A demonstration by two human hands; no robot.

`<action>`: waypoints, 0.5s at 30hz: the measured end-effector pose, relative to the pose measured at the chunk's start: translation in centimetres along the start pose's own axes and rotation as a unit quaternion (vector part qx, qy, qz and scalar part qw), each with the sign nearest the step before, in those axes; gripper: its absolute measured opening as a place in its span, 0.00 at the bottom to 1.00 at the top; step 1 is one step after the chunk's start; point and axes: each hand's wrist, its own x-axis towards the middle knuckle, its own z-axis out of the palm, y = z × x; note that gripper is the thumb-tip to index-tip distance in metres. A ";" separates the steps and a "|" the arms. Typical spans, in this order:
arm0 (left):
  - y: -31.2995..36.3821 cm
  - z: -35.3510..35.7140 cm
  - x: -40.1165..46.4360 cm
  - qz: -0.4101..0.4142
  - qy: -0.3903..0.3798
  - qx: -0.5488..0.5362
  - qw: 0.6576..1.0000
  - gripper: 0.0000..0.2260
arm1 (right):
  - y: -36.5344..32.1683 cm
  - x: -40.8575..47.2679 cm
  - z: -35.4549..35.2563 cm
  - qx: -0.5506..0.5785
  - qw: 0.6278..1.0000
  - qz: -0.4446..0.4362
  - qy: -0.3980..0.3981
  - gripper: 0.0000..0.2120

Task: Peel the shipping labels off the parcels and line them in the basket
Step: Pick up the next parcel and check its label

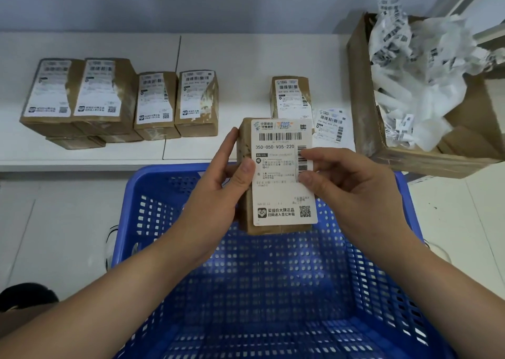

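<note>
Parcel (262, 178) held over blue basket (273, 290), gripped at 9 o'clock side by left hand (218, 183). Label (282, 172) pinched at 3 o'clock edge by right hand (347, 186). More labelled parcels (120, 99) on surface (246, 57) at 11 o'clock. Carton of peeled backing (426, 90) at 2 o'clock.

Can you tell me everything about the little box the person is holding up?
The held parcel is a small brown cardboard box, upright above the blue basket. A white shipping label with barcodes and a QR code covers its front. The left hand grips its left side; the right hand pinches the label's right edge.
</note>
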 end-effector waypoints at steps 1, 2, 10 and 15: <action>0.0 0.1 0.0 0.001 -0.001 -0.001 1.000 0.27 | 0.1 0.0 0.0 0.003 1.000 0.003 -0.002 0.12; 0.0 0.2 0.0 0.001 -0.001 -0.002 1.000 0.27 | 0.1 0.0 -0.1 0.008 1.000 0.006 -0.003 0.12; -0.1 0.4 0.0 0.004 -0.008 0.004 1.000 0.27 | 0.4 0.0 -0.3 0.014 1.000 0.015 -0.007 0.12; -0.5 0.4 0.1 0.006 -0.010 0.002 1.000 0.28 | 0.5 0.0 -0.4 0.017 0.999 0.025 -0.012 0.13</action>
